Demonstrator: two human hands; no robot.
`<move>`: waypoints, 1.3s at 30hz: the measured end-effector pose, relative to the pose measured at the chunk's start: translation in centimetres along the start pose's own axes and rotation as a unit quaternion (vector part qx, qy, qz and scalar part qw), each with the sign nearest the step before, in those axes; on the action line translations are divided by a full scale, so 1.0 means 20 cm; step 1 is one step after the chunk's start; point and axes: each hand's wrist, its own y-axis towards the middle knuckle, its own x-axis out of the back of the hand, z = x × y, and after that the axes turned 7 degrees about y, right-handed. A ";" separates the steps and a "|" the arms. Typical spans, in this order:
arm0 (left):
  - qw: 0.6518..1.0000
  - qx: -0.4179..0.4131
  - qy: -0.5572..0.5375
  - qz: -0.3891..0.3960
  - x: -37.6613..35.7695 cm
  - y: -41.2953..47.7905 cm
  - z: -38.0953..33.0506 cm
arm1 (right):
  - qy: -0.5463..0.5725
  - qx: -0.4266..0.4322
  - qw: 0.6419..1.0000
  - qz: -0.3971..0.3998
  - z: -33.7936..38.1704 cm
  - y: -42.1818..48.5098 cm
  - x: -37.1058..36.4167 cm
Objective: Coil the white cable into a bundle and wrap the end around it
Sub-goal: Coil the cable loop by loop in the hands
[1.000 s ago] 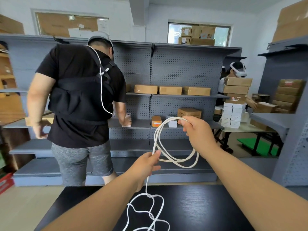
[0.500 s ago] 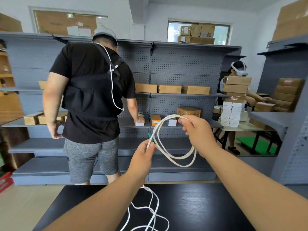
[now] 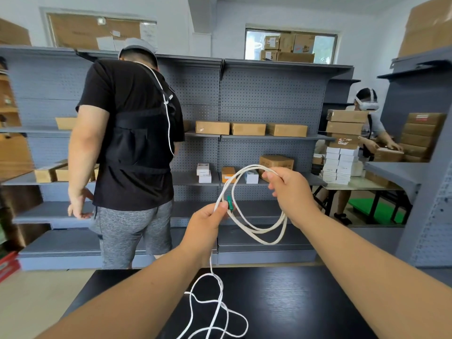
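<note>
White cable (image 3: 256, 231) loops between left hand (image 3: 205, 223) and right hand (image 3: 291, 192).

One white cable (image 3: 259, 232), two hands (image 3: 205, 223) (image 3: 291, 192), two bystanders (image 3: 132, 133) (image 3: 367, 104), one table (image 3: 305, 302).

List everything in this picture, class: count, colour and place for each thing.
cable: one, white, partly coiled in mid-air, rest lying loose below
tag: one, green, against the cable at the coil's left
table: one, black, under the loose cable
shelves: several, grey, along the back wall
brown boxes: many, brown, on the shelves
white boxes: one stack, white, at right
standing person: one, black shirt, at the shelves
second person: one, white headset, at right
mat: one, green, floor at right
left grip: one, bare, pinches the cable
right grip: one, bare, holds the coil's top
</note>
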 end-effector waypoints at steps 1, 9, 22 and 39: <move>1.000 0.003 -0.024 0.009 0.00 0.00 0.00 | -0.004 -0.001 1.000 0.001 -0.01 0.00 0.00; 0.986 0.027 -0.153 0.061 0.00 -0.02 -0.04 | -0.021 -0.015 1.000 -0.010 -0.04 0.00 0.01; 0.993 0.024 -0.109 -0.026 -0.08 -0.05 -0.04 | 0.017 -0.062 0.998 -0.026 -0.03 -0.02 -0.03; 0.997 0.004 -0.081 -0.009 -0.08 -0.05 -0.04 | 0.123 -0.090 0.987 -0.055 -0.05 -0.07 -0.10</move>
